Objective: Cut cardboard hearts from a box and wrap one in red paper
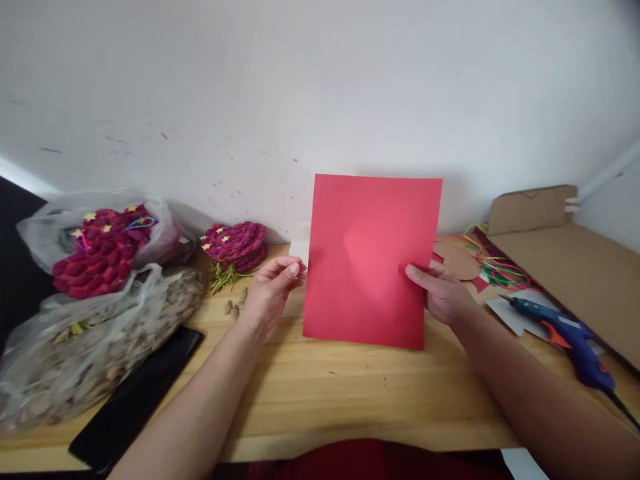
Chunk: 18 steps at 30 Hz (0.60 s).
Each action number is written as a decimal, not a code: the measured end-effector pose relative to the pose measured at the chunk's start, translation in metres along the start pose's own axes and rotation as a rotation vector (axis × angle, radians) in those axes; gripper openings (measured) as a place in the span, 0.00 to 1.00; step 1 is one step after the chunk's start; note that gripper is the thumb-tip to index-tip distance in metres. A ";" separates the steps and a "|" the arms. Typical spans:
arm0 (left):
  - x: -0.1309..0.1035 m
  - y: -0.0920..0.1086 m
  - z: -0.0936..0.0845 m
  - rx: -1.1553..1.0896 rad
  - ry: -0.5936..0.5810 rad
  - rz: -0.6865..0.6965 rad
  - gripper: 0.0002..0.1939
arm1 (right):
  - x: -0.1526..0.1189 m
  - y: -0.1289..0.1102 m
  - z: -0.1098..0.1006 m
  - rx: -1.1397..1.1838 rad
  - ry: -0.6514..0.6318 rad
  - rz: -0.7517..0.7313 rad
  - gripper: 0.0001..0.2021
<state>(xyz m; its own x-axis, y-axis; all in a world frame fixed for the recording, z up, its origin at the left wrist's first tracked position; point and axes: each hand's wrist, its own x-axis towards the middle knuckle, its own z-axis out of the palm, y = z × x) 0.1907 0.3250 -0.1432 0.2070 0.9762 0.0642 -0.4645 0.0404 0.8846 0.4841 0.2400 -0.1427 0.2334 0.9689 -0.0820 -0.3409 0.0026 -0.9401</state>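
A plain red sheet of paper or thin card [367, 260] is held up nearly upright over the wooden table. My right hand [447, 290] grips its right edge, thumb on the front and fingers behind. At the left edge of the sheet is my left hand [273, 287], its thumb and fingers pinched together. The fingertips lie just beside the edge, and I cannot tell whether they touch it or hold anything small. Behind the sheet, part of a white piece [300, 241] shows against the wall.
Left: plastic bags with red-purple nutshell-like decorations [95, 267] and peanuts [120, 340], a black phone-like slab [137, 400], a decoration stack [237, 245] and loose peanuts [235, 308]. Right: a brown cardboard disc [457, 259], coloured cords [500, 270], a blue glue gun [570, 333] and a cardboard box [565, 267].
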 end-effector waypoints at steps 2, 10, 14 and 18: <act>-0.001 0.001 0.000 0.008 0.004 0.011 0.17 | -0.001 -0.001 0.001 -0.005 -0.022 -0.002 0.18; 0.001 0.000 -0.001 -0.032 0.059 0.037 0.17 | -0.002 0.002 0.001 0.078 -0.079 0.036 0.17; 0.001 -0.003 -0.001 0.026 0.060 0.046 0.13 | -0.003 0.003 0.000 0.115 -0.126 0.060 0.14; 0.000 -0.002 -0.002 0.041 0.018 0.036 0.14 | -0.005 0.003 0.001 0.120 -0.163 0.069 0.13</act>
<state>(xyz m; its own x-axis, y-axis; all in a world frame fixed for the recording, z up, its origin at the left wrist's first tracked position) 0.1902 0.3257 -0.1457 0.1754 0.9805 0.0884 -0.4356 -0.0032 0.9002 0.4815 0.2352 -0.1445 0.0582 0.9950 -0.0809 -0.4596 -0.0452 -0.8870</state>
